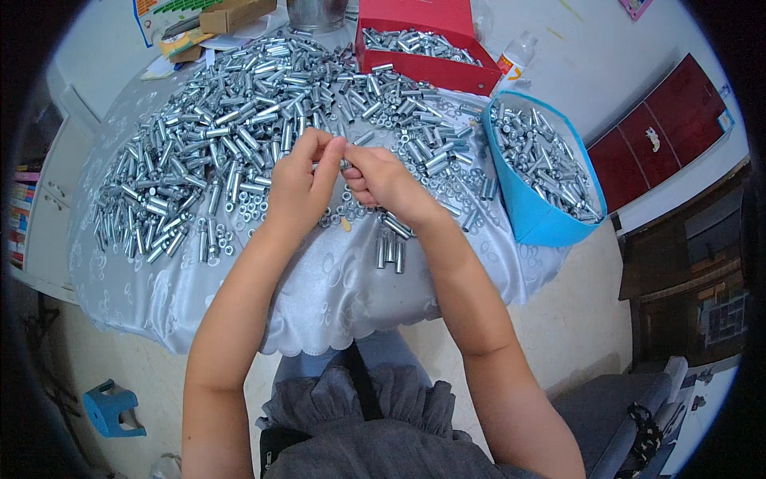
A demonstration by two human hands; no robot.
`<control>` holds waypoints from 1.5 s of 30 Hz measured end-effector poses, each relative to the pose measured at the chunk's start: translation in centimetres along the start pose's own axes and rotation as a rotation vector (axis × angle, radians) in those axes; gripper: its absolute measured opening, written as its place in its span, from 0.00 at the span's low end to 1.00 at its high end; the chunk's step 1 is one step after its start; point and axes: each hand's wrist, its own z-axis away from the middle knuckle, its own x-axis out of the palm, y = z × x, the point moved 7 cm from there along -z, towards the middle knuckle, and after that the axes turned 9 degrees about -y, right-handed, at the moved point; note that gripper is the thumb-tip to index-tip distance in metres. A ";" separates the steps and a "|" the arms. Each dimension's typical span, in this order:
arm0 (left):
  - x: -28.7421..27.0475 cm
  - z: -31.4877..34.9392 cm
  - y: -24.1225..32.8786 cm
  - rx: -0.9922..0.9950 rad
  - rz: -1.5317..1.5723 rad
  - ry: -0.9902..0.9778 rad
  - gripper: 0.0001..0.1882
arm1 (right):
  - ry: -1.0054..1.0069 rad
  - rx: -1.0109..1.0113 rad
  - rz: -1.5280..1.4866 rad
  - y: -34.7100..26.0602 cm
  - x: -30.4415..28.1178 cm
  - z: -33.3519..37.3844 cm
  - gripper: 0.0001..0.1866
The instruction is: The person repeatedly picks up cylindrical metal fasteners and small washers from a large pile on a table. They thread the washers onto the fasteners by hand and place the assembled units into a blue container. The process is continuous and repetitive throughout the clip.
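My two hands meet above the middle of the table. My left hand is closed, thumb and fingers pinched together, and my right hand is closed against it with its fingers curled. A small metal piece shows between the fingertips, mostly hidden, so its exact kind is unclear. Behind and left of my hands spreads a large heap of silver metal sleeves and bolts. Loose hex nuts lie around my left wrist. Several metal sleeves lie side by side just below my right hand.
A blue fabric bin full of metal bolts stands at the right edge of the cloth-covered table. At the back are a red box of metal parts, a plastic bottle and a metal bucket. A blue stool stands on the floor.
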 end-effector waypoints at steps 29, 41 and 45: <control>-0.1 -0.1 1.4 0.079 -0.278 -0.037 0.15 | 0.277 -0.148 -0.077 -0.6 -1.1 0.3 0.18; 2.7 1.5 0.3 -0.450 0.596 -0.734 0.17 | 0.598 -0.398 -0.466 -2.8 -6.5 2.7 0.14; -1.8 -1.4 -3.3 -0.465 1.295 0.106 0.19 | 0.581 -0.401 -0.506 -2.4 -6.9 2.5 0.14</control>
